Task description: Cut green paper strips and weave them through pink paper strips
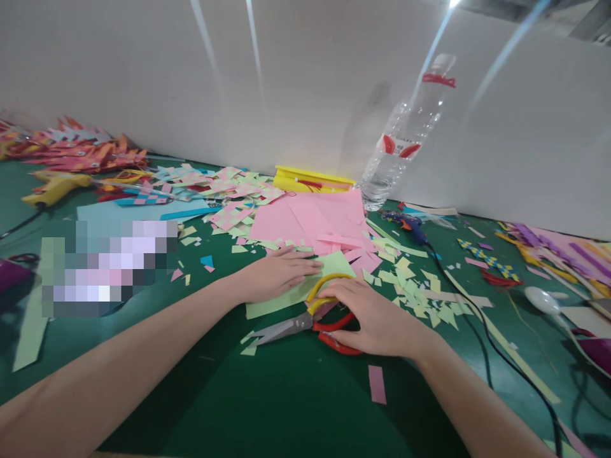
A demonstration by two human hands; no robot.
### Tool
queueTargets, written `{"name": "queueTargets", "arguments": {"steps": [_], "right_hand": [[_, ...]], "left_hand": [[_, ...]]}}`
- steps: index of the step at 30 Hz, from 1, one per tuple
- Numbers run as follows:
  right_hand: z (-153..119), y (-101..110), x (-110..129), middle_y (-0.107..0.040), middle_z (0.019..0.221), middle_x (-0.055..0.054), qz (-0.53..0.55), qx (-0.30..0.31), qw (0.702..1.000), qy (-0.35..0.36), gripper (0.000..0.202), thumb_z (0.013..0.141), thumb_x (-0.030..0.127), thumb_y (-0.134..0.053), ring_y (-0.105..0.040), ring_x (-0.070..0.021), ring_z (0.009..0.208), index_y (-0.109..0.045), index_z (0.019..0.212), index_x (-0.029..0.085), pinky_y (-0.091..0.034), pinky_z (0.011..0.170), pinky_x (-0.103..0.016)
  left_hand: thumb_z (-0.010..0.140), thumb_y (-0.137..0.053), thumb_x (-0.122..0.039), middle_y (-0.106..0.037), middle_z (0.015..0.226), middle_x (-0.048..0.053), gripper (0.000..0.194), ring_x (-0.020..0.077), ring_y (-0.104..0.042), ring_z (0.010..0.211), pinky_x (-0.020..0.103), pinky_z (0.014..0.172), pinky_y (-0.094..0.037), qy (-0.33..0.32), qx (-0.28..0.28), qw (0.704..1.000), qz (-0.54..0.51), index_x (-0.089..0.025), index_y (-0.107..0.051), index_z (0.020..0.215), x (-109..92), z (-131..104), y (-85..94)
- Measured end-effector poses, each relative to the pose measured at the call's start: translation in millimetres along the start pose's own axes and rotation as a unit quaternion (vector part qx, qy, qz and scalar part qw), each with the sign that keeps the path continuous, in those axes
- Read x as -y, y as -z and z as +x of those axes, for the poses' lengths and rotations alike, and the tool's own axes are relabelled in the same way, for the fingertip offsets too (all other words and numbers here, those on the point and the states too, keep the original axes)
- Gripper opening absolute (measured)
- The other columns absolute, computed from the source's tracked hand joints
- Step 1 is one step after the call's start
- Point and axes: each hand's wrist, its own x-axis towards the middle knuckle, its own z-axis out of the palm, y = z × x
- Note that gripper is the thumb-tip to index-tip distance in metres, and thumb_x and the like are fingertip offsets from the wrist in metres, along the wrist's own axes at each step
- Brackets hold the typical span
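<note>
My left hand (277,275) lies flat, fingers stretched to the right, on a light green paper sheet (267,306) at the middle of the table. My right hand (367,312) is wrapped round the red and yellow handles of the scissors (286,327), whose blades point left and stand slightly apart. The scissors are just in front of the green sheet, and no paper shows between the blades. Behind both hands lies pink paper (315,219), partly over other scraps. Part of the green sheet is hidden by my left hand.
Green scraps (410,286) are scattered right of my hands. A yellow glue gun (64,187) lies far left; a blue one (408,226) with a black cable lies to the right. The plastic bottle (401,140) leans on the wall. Woven paper pieces (233,184) are piled at the back.
</note>
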Motion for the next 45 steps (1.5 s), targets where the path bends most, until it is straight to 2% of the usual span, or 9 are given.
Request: {"name": "queueTargets", "arguments": {"steps": [10, 17, 21, 25, 28, 34, 38, 41, 45], "right_hand": [[-2.6, 2.1, -5.3, -0.059, 0.115, -0.003, 0.016, -0.004, 1.000, -0.017, 0.037, 0.074, 0.024, -0.063, -0.051, -0.0218, 0.111, -0.054, 0.110, 0.026, -0.039, 0.096, -0.038], [-10.0, 14.7, -15.1, -0.057, 0.117, -0.003, 0.006, -0.033, 0.999, -0.034, 0.035, 0.074, 0.025, -0.062, -0.050, -0.0229, 0.114, -0.054, 0.108, 0.028, -0.041, 0.096, -0.040], [-18.4, 26.8, -36.9, -0.051, 0.126, -0.005, -0.003, -0.121, 0.990, -0.074, 0.042, 0.073, 0.030, -0.063, -0.052, -0.0243, 0.112, -0.049, 0.113, 0.028, -0.045, 0.093, -0.040], [-19.9, 30.9, -60.1, -0.056, 0.120, -0.007, -0.044, -0.252, 0.960, -0.116, 0.039, 0.073, 0.030, -0.063, -0.054, -0.0263, 0.109, -0.050, 0.110, 0.025, -0.046, 0.089, -0.043], [-18.2, 28.9, -72.5, -0.059, 0.114, -0.009, -0.090, -0.316, 0.929, -0.169, 0.039, 0.070, 0.032, -0.066, -0.058, -0.0280, 0.101, -0.052, 0.105, 0.023, -0.045, 0.087, -0.047], [-14.8, 25.6, -79.3, -0.063, 0.105, -0.010, -0.109, -0.359, 0.894, -0.245, 0.043, 0.065, 0.034, -0.068, -0.061, -0.0262, 0.084, -0.053, 0.103, 0.019, -0.043, 0.082, -0.048], [-13.1, 25.8, -78.4, -0.064, 0.100, -0.010, -0.121, -0.378, 0.879, -0.265, 0.045, 0.061, 0.034, -0.069, -0.060, -0.0252, 0.079, -0.055, 0.100, 0.018, -0.043, 0.080, -0.046], [-12.9, 25.5, -79.8, -0.063, 0.101, -0.010, -0.132, -0.383, 0.870, -0.280, 0.045, 0.060, 0.036, -0.068, -0.060, -0.0261, 0.082, -0.055, 0.099, 0.018, -0.042, 0.081, -0.045], [-13.4, 24.8, -82.8, -0.061, 0.108, -0.014, -0.136, -0.392, 0.845, -0.336, 0.047, 0.068, 0.043, -0.061, -0.058, -0.0308, 0.097, -0.050, 0.105, 0.017, -0.039, 0.086, -0.047]], "left_hand": [[0.097, -0.023, -0.027, -0.047, 0.138, -0.003, 0.038, 0.0108, -0.030, 0.132, 0.035, 0.112, -0.009, 0.021, -0.047, 0.999, 0.016, -0.025, -0.044, 0.129, 2.7, -0.6, -3.9], [0.095, -0.031, -0.024, -0.057, 0.126, 0.003, 0.033, 0.0146, -0.046, 0.120, 0.036, 0.109, -0.016, 0.028, -0.105, 0.992, 0.064, -0.020, -0.052, 0.120, 6.8, -3.3, 0.3], [0.093, -0.035, -0.032, -0.062, 0.116, 0.004, 0.030, 0.0185, -0.051, 0.111, 0.036, 0.100, -0.029, 0.067, -0.142, 0.986, 0.055, -0.020, -0.056, 0.112, 12.6, -11.0, 12.8], [0.076, -0.054, -0.060, -0.065, 0.094, 0.002, 0.047, 0.0238, -0.056, 0.098, 0.039, 0.092, -0.033, 0.098, -0.072, 0.992, 0.017, -0.024, -0.058, 0.106, 14.1, -16.3, 23.1], [0.066, -0.063, -0.063, -0.063, 0.089, 0.002, 0.060, 0.0241, -0.055, 0.093, 0.039, 0.090, -0.033, 0.094, -0.046, 0.994, -0.005, -0.024, -0.057, 0.110, 12.4, -16.5, 24.5], [0.070, -0.068, -0.045, -0.062, 0.094, 0.002, 0.052, 0.0200, -0.055, 0.092, 0.035, 0.090, -0.033, 0.104, -0.021, 0.990, -0.092, -0.022, -0.055, 0.115, 8.3, -15.1, 24.0], [0.077, -0.062, -0.042, -0.062, 0.105, 0.004, 0.044, 0.0212, -0.054, 0.099, 0.034, 0.090, -0.035, 0.108, -0.018, 0.989, -0.100, -0.022, -0.054, 0.116, 8.7, -14.7, 23.8], [0.083, -0.054, -0.047, -0.057, 0.121, 0.006, 0.042, 0.0240, -0.047, 0.113, 0.038, 0.097, -0.030, 0.101, -0.042, 0.993, -0.049, -0.023, -0.053, 0.118, 9.3, -14.4, 20.0], [0.073, -0.052, -0.067, -0.042, 0.139, 0.009, 0.070, 0.0297, -0.031, 0.128, 0.044, 0.103, -0.022, 0.101, -0.043, 0.994, 0.013, -0.022, -0.047, 0.126, 7.6, -15.4, 12.4]]}}
